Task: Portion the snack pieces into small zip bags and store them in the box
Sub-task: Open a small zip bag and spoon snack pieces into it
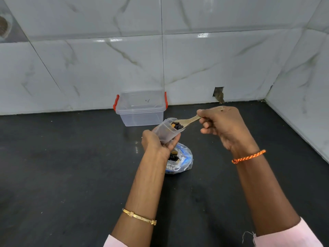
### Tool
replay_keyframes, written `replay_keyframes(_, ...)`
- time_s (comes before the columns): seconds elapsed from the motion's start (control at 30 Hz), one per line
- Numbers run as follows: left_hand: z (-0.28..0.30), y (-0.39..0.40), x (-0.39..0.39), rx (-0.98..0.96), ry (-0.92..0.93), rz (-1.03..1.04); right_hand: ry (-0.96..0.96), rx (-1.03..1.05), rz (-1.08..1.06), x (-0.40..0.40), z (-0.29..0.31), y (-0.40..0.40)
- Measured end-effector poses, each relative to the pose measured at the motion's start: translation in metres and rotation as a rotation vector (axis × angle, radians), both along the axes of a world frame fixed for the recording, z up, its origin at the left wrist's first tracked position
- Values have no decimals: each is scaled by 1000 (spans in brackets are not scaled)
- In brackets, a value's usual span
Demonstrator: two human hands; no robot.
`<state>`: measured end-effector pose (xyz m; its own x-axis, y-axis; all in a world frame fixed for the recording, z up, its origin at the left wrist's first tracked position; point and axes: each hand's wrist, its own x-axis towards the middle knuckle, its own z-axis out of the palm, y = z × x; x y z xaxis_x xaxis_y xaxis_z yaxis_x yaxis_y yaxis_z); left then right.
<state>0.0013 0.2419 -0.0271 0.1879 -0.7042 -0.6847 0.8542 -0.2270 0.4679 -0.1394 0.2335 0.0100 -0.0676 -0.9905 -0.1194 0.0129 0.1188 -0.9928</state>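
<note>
spoon tip rests at the zip bag mouth, so with your right hand pinching its handle and left hand gripping the bag, tilt slowly so snack pieces drop inside.

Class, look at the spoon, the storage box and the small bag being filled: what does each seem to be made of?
Spoon: probably wood or bamboo, pale tan and matt.
Storage box: clear rigid plastic, see-through walls, red clips.
Small zip bag: thin, cloudy plastic film, crumpling in the left hand.
</note>
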Motion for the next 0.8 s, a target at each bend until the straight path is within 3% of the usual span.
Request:
replay_keyframes(0.1, -4, -3, -5, -13, 22, -22, 190, -164, 94, 11, 2, 2)
replay_keyframes(0.27, -9, -7, 0, -32, 98, -24, 639, -624, 247, 18, 2, 8)
replay_keyframes(0.37, -9, -8, 4, -38, 114, -11, 724, -781, 244, 14, 2, 13)
replay_keyframes(0.53, -11, 4, 21, -49, 72, -5, 368, -646, -35, 0, -6, 17)
replay_keyframes(0.6, -17, 11, 36, -19, 49, 47, 317, -539, -82, -8, -18, 17)
replay_keyframes(0.7, -32, 21, 58, 81, -21, 106, 397, -392, -29, -3, -51, 21)
replay_keyframes(0.8, -54, 30, 64, 168, -103, 64, 608, -406, 13, 16, -91, 25)
